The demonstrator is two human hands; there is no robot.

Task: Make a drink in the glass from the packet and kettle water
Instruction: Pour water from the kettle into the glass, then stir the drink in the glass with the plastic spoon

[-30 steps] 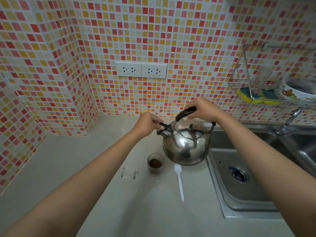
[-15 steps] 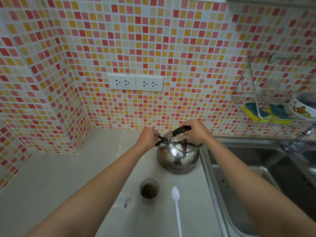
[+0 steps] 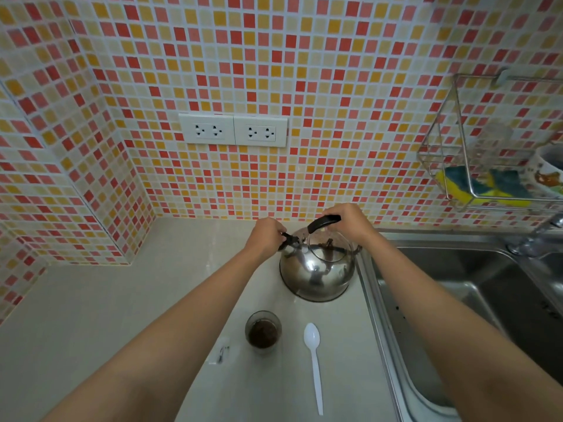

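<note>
A shiny steel kettle stands on the pale counter by the tiled back wall. My right hand grips its black handle from the right. My left hand is closed on the black cap of the spout at the kettle's upper left. A small clear glass with dark powder in its bottom stands on the counter in front of the kettle. A clear torn packet lies flat just left of the glass. A white plastic spoon lies to the right of the glass, bowl end toward the kettle.
A steel sink runs along the counter's right edge, with a tap at the back. A wire rack on the wall holds sponges and a bowl. A double socket sits on the back wall. The counter stretches left to a tiled corner.
The view has tilted up, so the kettle, glass and spoon sit lower and farther from the wall sockets in frame. Both hands keep their hold on the kettle, which stays on the counter.
</note>
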